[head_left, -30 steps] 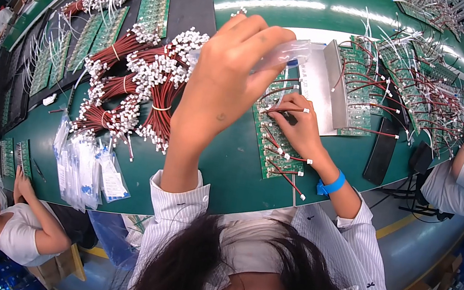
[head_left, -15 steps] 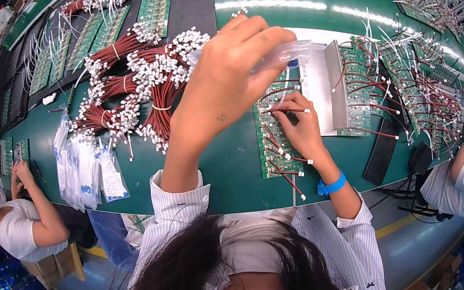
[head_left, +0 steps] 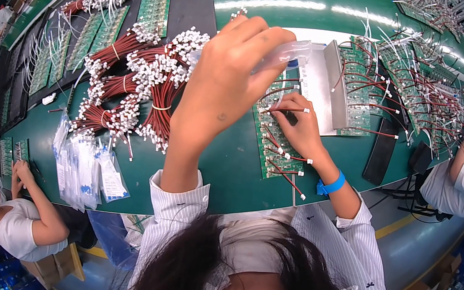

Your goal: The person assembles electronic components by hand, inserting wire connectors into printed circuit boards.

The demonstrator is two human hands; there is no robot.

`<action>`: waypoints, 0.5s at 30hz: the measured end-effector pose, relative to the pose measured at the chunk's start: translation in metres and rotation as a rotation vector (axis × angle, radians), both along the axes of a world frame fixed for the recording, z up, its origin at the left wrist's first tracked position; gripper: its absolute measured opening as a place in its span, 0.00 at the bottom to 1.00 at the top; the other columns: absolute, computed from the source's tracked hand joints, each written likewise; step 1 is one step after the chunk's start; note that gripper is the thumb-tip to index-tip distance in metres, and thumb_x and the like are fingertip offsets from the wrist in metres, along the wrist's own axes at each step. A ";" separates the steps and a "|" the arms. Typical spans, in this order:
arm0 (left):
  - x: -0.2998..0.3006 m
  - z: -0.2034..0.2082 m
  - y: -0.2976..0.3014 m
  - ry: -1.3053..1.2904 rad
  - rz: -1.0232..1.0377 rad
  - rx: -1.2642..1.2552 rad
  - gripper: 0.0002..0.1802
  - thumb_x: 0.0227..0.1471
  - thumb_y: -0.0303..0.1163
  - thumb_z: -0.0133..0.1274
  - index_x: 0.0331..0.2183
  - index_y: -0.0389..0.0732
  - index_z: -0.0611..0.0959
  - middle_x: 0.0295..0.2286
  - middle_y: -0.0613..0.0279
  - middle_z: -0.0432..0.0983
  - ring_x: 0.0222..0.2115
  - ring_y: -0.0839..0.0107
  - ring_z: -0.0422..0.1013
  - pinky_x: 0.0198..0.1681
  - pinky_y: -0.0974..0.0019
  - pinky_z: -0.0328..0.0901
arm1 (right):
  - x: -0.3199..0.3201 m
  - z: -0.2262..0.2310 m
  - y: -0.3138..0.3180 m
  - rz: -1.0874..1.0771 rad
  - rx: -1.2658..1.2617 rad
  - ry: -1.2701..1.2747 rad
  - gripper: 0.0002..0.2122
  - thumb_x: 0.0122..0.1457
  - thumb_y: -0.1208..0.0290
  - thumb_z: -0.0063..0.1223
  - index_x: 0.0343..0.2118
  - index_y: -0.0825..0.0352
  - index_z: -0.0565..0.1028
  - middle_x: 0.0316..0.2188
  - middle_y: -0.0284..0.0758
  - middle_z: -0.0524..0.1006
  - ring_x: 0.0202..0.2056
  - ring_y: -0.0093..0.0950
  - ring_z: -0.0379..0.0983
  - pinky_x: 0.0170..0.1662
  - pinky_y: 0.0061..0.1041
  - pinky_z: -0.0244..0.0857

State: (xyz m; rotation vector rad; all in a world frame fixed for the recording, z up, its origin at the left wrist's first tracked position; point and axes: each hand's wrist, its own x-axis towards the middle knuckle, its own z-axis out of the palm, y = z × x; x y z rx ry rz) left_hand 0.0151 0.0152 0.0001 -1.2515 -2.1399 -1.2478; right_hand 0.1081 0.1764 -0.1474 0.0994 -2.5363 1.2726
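My left hand [head_left: 225, 75] is raised over the work with its fingers wrapped round a clear plastic squeeze bottle [head_left: 285, 53]; its lower end is partly hidden. Below and to the right, my right hand [head_left: 300, 126] rests on a long green circuit board [head_left: 270, 167], thumb and fingers closed in a pinch on a red-brown wire lead [head_left: 288, 109]. That lead's white plug sticks out to the right past the fingers. Several more such leads stand out from the board's near half, with white plugs at their free ends. My hands hide part of the board's far end.
Bundled wire leads [head_left: 115, 87] lie left, beside clear plastic bags [head_left: 78, 171]. A metal tray [head_left: 333, 91] and wired boards [head_left: 360, 84] stand right, near a black phone-like slab [head_left: 380, 151]. Co-workers sit at left [head_left: 28, 227] and right [head_left: 462, 179].
Both hands keep almost the same place and grip. Only a very slight shift of the fingers and the bottle shows.
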 end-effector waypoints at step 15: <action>0.001 0.001 0.000 0.027 0.011 -0.040 0.12 0.42 0.21 0.55 0.35 0.35 0.79 0.27 0.55 0.75 0.27 0.60 0.71 0.30 0.64 0.65 | 0.001 0.002 -0.002 -0.008 0.038 0.023 0.04 0.49 0.75 0.59 0.29 0.65 0.77 0.31 0.31 0.74 0.37 0.31 0.70 0.40 0.29 0.57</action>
